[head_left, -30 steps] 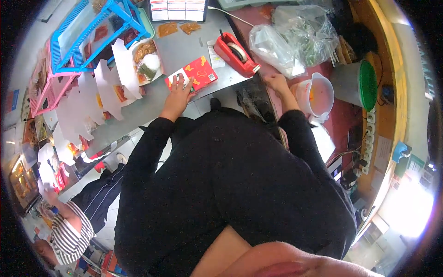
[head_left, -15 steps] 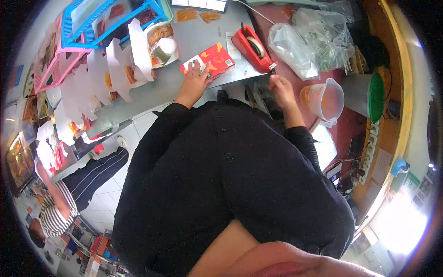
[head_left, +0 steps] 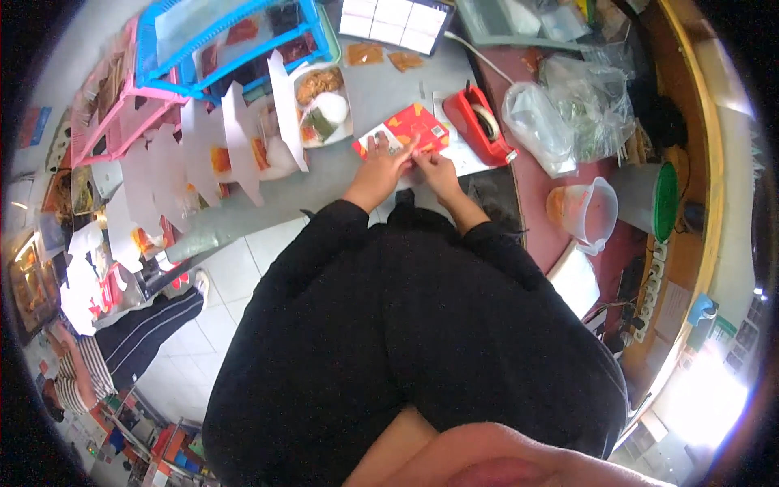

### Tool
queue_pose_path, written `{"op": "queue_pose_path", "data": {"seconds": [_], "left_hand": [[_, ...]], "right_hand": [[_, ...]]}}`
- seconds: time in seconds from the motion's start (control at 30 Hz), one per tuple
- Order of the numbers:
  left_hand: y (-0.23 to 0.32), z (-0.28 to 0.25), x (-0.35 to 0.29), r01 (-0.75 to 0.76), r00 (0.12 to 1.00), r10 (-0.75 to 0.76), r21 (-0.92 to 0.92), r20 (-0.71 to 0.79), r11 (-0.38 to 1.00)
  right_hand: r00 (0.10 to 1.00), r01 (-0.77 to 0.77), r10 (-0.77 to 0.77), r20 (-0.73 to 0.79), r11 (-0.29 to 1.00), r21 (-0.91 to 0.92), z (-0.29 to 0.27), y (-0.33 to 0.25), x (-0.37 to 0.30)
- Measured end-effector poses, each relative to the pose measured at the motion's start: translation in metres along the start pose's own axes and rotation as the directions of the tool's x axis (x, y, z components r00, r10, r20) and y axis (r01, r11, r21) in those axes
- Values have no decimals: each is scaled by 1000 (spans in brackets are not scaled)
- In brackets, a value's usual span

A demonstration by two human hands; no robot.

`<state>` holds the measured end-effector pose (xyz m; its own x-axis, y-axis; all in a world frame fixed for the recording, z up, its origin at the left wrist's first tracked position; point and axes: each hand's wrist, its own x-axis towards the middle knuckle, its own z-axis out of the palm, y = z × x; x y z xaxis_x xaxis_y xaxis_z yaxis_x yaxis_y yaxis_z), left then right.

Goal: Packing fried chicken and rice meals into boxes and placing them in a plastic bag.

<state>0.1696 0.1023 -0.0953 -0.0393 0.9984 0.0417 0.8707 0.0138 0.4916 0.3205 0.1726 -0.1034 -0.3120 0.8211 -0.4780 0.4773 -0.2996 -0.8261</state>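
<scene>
A closed red food box with yellow shapes and a white patch lies on the metal counter in front of me. My left hand rests on its left part, fingers spread flat. At the box's near edge my right hand has its fingers pinched together, close to my left fingertips; anything between them is too small to make out. Just right of the box stands a red tape dispenser with a roll of tape in it. An open white box with rice and fried food sits to the left.
Several open white food boxes line the counter's left side, beside blue and pink baskets. Two small brown packets lie behind. Plastic bags and a clear jug stand right. Another person works at far left.
My right hand has moved left from the tape dispenser's cutting end to the red box's near edge. My left hand stays on the box. The whole view has shifted.
</scene>
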Motion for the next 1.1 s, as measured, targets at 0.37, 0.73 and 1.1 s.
{"op": "queue_pose_path", "data": {"seconds": [0.37, 0.73, 1.1], "left_hand": [[-16, -23, -39, -12, 983, -11, 125, 182, 992], [-11, -8, -16, 40, 996, -45, -67, -73, 997], [-20, -2, -10, 3, 1000, -2, 119, -6, 993]], "right_hand": [[826, 429, -552, 111, 488, -760, -57, 22, 63], [723, 674, -485, 492, 651, -349, -26, 1, -12], [950, 150, -282, -134, 788, -597, -191, 24, 71]]}}
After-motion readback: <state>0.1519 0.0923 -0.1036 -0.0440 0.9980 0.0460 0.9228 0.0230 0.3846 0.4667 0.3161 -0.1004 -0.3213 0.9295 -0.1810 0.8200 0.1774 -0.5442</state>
